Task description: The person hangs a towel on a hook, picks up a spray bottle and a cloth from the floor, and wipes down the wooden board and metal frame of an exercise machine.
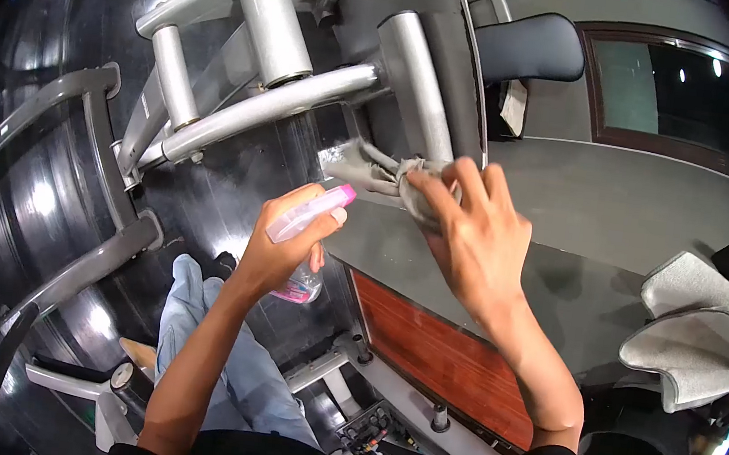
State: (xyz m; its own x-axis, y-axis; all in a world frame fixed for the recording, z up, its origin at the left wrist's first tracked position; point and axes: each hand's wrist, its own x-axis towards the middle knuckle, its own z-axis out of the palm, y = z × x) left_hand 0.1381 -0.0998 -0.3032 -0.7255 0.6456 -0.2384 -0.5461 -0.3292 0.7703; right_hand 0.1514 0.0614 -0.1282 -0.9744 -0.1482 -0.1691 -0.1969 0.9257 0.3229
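Note:
My left hand (271, 239) is wrapped round a clear spray bottle (310, 215) with a pink nozzle tip, its trigger head pointing up toward the right. Part of the bottle's transparent body and a pink label show below my fingers. In my right hand (482, 236) a grey cloth (369, 172) is bunched, with a loose corner hanging out to the left, blurred by motion. The cloth and fingers are at the lower end of a silver metal tube (418, 85); whether they touch it I cannot tell.
Silver gym machine frames (256, 116) fill the upper left, with a darker grey frame (98, 121) beyond. A black pad (530, 49) juts out at the upper right. Draped light grey fabric (695, 328) lies at the right. A reddish-brown panel (431, 352) is below my right hand.

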